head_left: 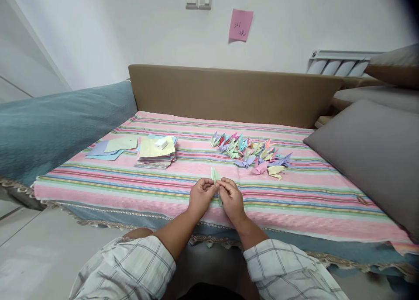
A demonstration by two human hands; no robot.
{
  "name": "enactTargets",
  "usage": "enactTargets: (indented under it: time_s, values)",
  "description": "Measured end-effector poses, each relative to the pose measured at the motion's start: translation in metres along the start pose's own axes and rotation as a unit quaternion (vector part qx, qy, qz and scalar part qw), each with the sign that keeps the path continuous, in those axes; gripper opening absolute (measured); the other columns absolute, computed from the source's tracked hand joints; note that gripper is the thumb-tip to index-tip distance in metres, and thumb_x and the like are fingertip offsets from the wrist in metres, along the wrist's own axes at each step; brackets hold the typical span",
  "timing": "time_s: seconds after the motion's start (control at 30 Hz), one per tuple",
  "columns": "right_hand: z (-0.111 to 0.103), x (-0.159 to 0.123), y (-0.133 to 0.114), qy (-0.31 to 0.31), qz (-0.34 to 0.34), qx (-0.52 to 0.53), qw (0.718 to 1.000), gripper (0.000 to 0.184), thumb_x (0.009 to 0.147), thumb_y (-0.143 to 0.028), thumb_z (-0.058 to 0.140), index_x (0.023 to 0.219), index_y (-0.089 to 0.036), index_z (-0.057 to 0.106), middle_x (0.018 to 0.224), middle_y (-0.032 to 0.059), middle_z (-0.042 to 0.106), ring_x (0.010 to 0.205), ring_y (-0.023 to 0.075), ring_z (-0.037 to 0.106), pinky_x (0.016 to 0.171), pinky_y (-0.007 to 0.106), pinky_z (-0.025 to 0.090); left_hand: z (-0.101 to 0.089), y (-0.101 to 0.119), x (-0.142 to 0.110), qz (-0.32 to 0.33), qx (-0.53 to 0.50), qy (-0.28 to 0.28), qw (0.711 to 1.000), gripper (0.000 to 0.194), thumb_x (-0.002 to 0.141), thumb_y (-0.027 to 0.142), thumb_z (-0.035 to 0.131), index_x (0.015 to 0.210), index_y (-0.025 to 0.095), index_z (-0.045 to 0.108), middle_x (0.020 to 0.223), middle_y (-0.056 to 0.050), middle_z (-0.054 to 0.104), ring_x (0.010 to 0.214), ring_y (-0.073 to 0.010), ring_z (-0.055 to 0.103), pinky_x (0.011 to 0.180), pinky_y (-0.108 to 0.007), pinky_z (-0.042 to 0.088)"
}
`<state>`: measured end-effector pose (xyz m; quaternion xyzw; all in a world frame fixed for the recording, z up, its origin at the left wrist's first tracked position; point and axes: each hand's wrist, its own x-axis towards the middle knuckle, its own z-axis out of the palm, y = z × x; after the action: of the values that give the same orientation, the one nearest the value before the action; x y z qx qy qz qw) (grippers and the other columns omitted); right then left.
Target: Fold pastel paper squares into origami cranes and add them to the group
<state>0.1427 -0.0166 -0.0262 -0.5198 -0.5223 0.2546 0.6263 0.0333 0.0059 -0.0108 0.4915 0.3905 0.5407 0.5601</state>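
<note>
Between my two hands is a pale green piece of folded paper point(214, 174), narrow and pointed, held upright just above the striped cloth point(124, 191). My left hand point(200, 196) pinches it from the left, thumb and fingertips closed at its middle. From the other side my right hand point(231, 198) grips it too, with the thumbs almost meeting. Its lower tip shows below my fingers; part of the middle is covered by them. Beyond my hands, to the right, lies a group of many-coloured folded paper cranes point(245, 149). A pale yellow crane point(276, 172) is at the near edge.
Left of the cranes stands a stack of square paper point(153, 160) with a small white block point(160, 143) on top. Loose blue and pale sheets point(108, 149) lie beside it. Grey cushions point(366, 156) fill the right end, and a brown backrest point(222, 92) runs along the back.
</note>
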Motion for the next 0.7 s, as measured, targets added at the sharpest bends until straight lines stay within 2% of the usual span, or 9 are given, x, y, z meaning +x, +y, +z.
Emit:
enactTargets:
  time_s: [0.1, 0.2, 0.4, 0.57, 0.7]
  values:
    - [-0.002, 0.0, 0.001, -0.027, -0.008, 0.021, 0.999, 0.025, 0.076, -0.024, 0.052, 0.09, -0.023, 0.072, 0.102, 0.0062, 0.06, 0.101, 0.0196, 0.055, 0.091, 0.032, 0.042, -0.002, 0.0, 0.003, -0.02, -0.022, 0.011, 0.999, 0.03, 0.058, 0.031, 0.076, 0.074, 0.016, 0.055, 0.06, 0.004, 0.059, 0.055, -0.0086, 0.054, 0.056, -0.02, 0.041]
    - [-0.007, 0.005, 0.003, -0.042, 0.01, 0.044, 0.998, 0.026, 0.075, -0.022, 0.049, 0.084, -0.023, 0.073, 0.098, 0.005, 0.06, 0.098, 0.019, 0.055, 0.091, 0.032, 0.042, -0.004, 0.002, 0.005, -0.051, -0.043, 0.003, 0.998, 0.032, 0.059, 0.035, 0.075, 0.072, 0.016, 0.052, 0.05, 0.007, 0.052, 0.044, -0.0054, 0.045, 0.047, -0.018, 0.035]
    - [-0.017, 0.015, 0.009, -0.125, 0.019, 0.049, 0.991, 0.024, 0.072, -0.022, 0.054, 0.087, -0.025, 0.072, 0.095, 0.0033, 0.062, 0.092, 0.0176, 0.058, 0.086, 0.032, 0.045, -0.008, 0.012, 0.009, -0.101, -0.089, -0.042, 0.99, 0.041, 0.053, 0.034, 0.078, 0.07, 0.018, 0.045, 0.048, 0.01, 0.048, 0.04, -0.0035, 0.042, 0.043, -0.016, 0.033]
    - [-0.021, 0.018, 0.012, -0.155, 0.002, 0.055, 0.986, 0.022, 0.07, -0.026, 0.063, 0.091, -0.026, 0.071, 0.097, 0.0046, 0.06, 0.092, 0.0176, 0.059, 0.08, 0.03, 0.048, -0.009, 0.015, 0.009, -0.123, -0.101, -0.043, 0.986, 0.041, 0.048, 0.034, 0.081, 0.07, 0.016, 0.052, 0.054, 0.007, 0.052, 0.045, -0.0039, 0.048, 0.045, -0.015, 0.038]
    - [-0.025, 0.02, 0.011, -0.164, -0.02, 0.049, 0.985, 0.021, 0.071, -0.027, 0.065, 0.09, -0.027, 0.072, 0.095, 0.0043, 0.061, 0.091, 0.0172, 0.058, 0.081, 0.03, 0.047, -0.01, 0.017, 0.009, -0.145, -0.103, -0.052, 0.983, 0.039, 0.047, 0.032, 0.082, 0.074, 0.014, 0.061, 0.062, 0.004, 0.059, 0.049, -0.0051, 0.052, 0.049, -0.018, 0.044]
